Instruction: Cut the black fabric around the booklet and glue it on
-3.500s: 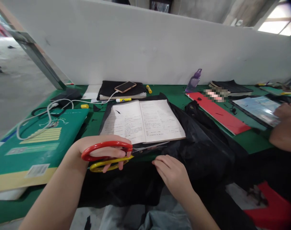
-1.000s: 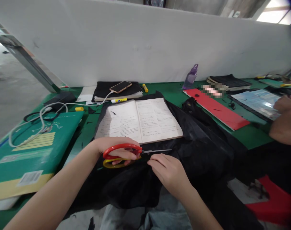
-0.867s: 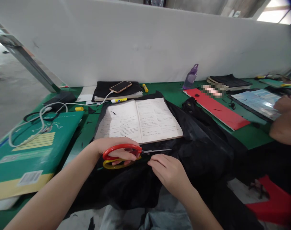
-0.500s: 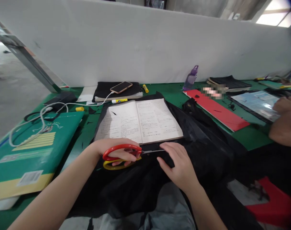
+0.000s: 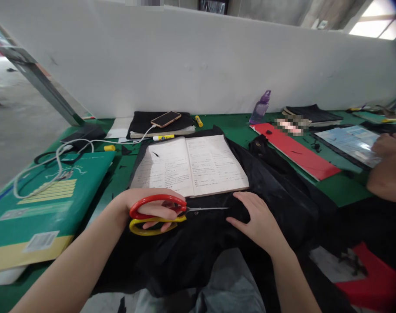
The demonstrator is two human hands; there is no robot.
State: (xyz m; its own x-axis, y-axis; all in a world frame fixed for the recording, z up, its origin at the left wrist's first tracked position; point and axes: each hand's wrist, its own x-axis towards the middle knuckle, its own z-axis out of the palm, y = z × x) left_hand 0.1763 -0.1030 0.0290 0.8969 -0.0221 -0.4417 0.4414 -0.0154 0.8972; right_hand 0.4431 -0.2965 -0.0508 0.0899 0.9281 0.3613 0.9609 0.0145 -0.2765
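Note:
My left hand is wrapped round the red and yellow handles of a pair of scissors; the closed-looking blades point right. Just past the blade tip, my right hand has its thumb and fingers spread, with nothing between them. Black cloth lies under both hands and hangs over the front edge. Beyond them an open book rests on the dark cloth, with a small black scrap on its left page.
A green book with a white cable is on the left. Behind lie a phone, a yellow marker and a purple bottle. On the right are a red board and another person's hands.
My left hand has moved slightly left with the scissors. My right hand has shifted right, away from the blade tip.

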